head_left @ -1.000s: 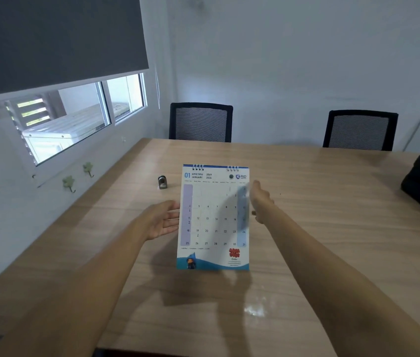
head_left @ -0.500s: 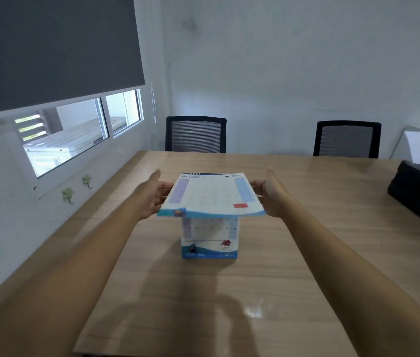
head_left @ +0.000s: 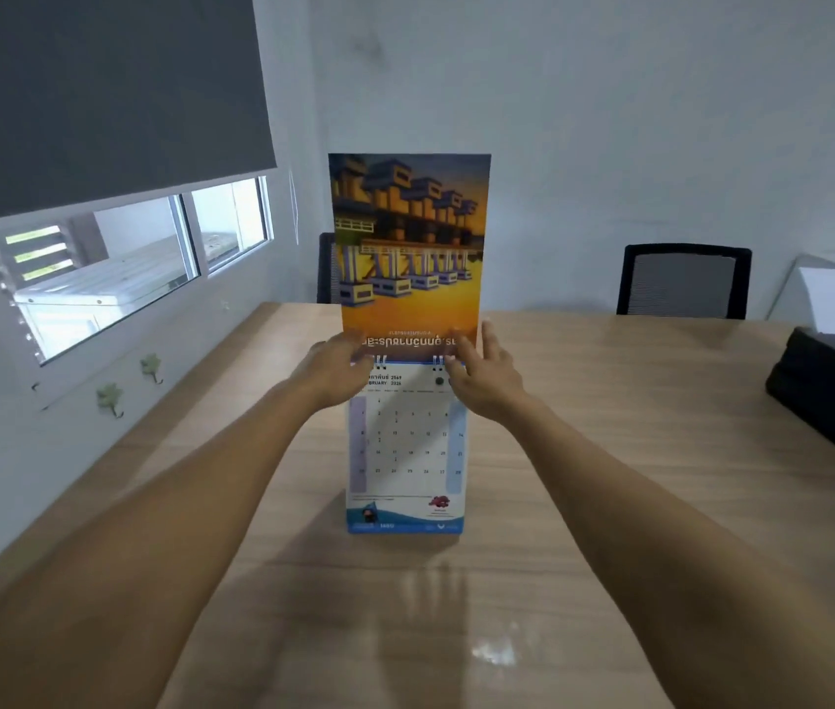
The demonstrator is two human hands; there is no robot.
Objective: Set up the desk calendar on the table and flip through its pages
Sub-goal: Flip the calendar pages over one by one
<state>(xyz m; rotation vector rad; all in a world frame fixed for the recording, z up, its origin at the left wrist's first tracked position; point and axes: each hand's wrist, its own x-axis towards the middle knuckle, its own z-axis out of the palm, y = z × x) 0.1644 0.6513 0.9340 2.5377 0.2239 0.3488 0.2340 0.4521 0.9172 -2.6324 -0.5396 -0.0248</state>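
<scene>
Head view: the January sheet [head_left: 409, 248] has swung upright over the rings, February showing on the desk calendar [head_left: 407, 452]. Left hand [head_left: 341, 373] and right hand [head_left: 481, 376], fingers spread, press its lower edge; first flip nearly over.

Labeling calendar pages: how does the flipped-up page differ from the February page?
The flipped-up page stands above the rings, showing an upside-down orange photo; the February page faces the camera below them with a pale date grid. Both hands touch the flipped-up page's lower edge, not the February page's grid. Both hang on the same rings.
</scene>
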